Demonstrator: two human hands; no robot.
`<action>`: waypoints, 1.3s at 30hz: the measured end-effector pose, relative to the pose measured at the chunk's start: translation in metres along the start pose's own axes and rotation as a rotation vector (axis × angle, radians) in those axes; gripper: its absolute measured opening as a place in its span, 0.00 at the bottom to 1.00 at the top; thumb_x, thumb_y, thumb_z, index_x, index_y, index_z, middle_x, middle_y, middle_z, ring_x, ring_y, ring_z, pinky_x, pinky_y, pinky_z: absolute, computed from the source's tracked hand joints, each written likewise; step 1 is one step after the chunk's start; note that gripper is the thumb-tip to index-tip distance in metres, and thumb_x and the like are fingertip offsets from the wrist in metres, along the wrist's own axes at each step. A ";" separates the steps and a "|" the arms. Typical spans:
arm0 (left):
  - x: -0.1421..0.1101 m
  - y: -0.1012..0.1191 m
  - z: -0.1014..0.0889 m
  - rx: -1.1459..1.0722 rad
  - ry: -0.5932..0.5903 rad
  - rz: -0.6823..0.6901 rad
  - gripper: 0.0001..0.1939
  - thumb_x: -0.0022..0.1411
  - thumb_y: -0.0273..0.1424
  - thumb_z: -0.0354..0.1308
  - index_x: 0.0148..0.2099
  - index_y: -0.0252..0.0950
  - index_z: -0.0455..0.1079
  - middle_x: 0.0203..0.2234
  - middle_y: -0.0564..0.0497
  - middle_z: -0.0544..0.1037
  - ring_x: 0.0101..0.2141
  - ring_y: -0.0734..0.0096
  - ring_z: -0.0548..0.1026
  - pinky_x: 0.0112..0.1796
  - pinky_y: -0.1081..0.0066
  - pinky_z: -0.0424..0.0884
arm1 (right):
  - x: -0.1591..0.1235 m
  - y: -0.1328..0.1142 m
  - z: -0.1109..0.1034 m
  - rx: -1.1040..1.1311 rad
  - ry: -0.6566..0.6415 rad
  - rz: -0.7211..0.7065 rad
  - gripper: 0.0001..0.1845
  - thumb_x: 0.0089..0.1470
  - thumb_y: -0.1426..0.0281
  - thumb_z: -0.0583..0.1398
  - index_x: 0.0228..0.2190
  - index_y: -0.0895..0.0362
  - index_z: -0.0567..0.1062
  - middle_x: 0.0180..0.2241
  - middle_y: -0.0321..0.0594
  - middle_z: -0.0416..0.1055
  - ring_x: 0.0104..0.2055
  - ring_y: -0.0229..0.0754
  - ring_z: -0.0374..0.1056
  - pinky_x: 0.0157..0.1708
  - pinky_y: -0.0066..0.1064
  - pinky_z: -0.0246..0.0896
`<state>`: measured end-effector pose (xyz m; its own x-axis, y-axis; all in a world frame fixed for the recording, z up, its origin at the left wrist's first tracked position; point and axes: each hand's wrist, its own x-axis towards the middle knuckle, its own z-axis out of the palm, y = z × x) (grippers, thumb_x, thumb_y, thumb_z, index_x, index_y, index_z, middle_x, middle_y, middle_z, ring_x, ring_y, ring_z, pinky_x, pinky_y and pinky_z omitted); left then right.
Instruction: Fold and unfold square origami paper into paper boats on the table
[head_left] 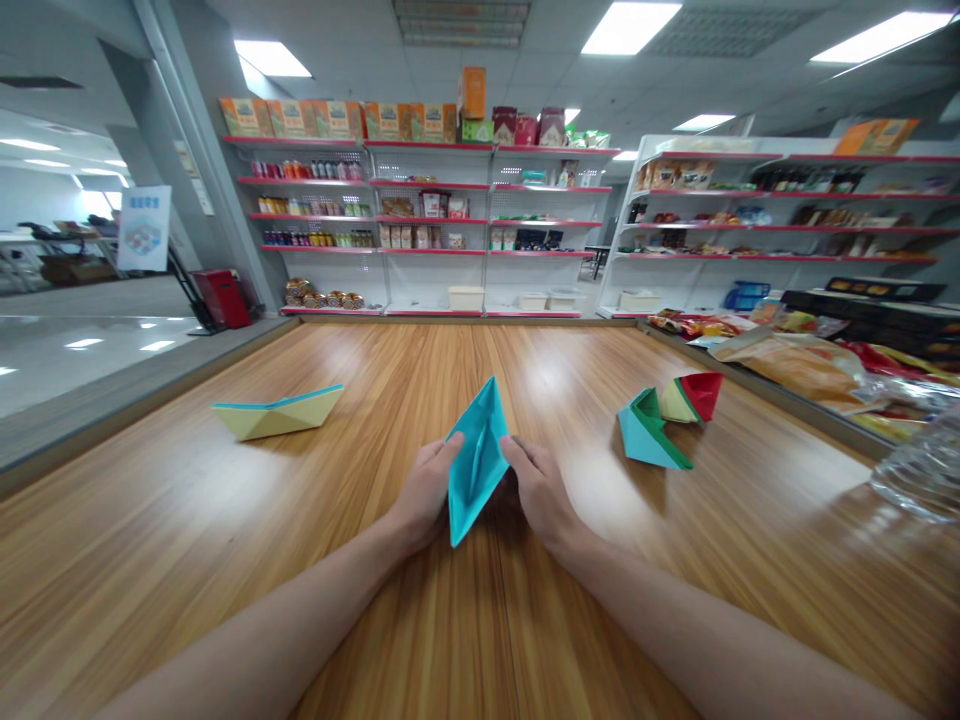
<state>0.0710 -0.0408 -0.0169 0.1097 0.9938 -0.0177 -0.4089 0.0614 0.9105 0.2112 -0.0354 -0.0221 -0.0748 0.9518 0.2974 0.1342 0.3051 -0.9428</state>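
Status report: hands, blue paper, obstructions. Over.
Left fingers, right fingers: gripping opposite sides of blue paper. Paper: folded, diamond-shaped outline. Yellow paper boat apart, left; nothing visibly obstructing hands.

Either side of the held blue paper boat (480,455), a hand could reach the wooden table (300,545)'s far edge. A yellow paper boat (281,416) obstructs toward the left edge; a green-lined boat (649,440), a red-lined boat (681,400) and snack packets (810,370), toward the right.

most fingers of the left hand (427,490) and right hand (544,490) are hidden behind the thumbs and the blue paper boat (478,462). the bottom edge cuts off both forearms (300,612); the right edge crops a clear plastic item (921,468). the poster's (145,228) lettering is too blurred to read.
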 end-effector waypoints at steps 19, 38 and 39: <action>0.005 -0.009 -0.009 0.202 -0.003 0.029 0.10 0.47 0.33 0.62 0.24 0.30 0.67 0.17 0.53 0.69 0.19 0.76 0.65 0.22 0.76 0.59 | 0.002 0.002 0.001 -0.200 -0.031 0.004 0.09 0.50 0.68 0.55 0.22 0.59 0.69 0.21 0.35 0.67 0.25 0.38 0.61 0.23 0.27 0.53; 0.003 -0.008 -0.009 0.254 0.010 0.096 0.10 0.45 0.33 0.63 0.22 0.32 0.69 0.15 0.53 0.70 0.20 0.71 0.68 0.23 0.74 0.61 | -0.007 -0.009 0.002 -0.199 -0.059 -0.023 0.20 0.48 0.53 0.60 0.29 0.59 0.72 0.24 0.37 0.69 0.25 0.38 0.62 0.23 0.27 0.54; 0.003 -0.008 -0.009 0.256 0.008 0.100 0.10 0.45 0.33 0.63 0.22 0.31 0.69 0.16 0.53 0.70 0.20 0.71 0.68 0.22 0.74 0.61 | -0.007 -0.009 0.002 -0.198 -0.061 -0.023 0.20 0.48 0.53 0.60 0.29 0.59 0.72 0.25 0.37 0.69 0.25 0.38 0.63 0.23 0.27 0.54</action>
<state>0.0666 -0.0373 -0.0280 0.0727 0.9945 0.0751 -0.1745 -0.0614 0.9827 0.2086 -0.0445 -0.0161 -0.1394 0.9426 0.3036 0.3224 0.3331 -0.8861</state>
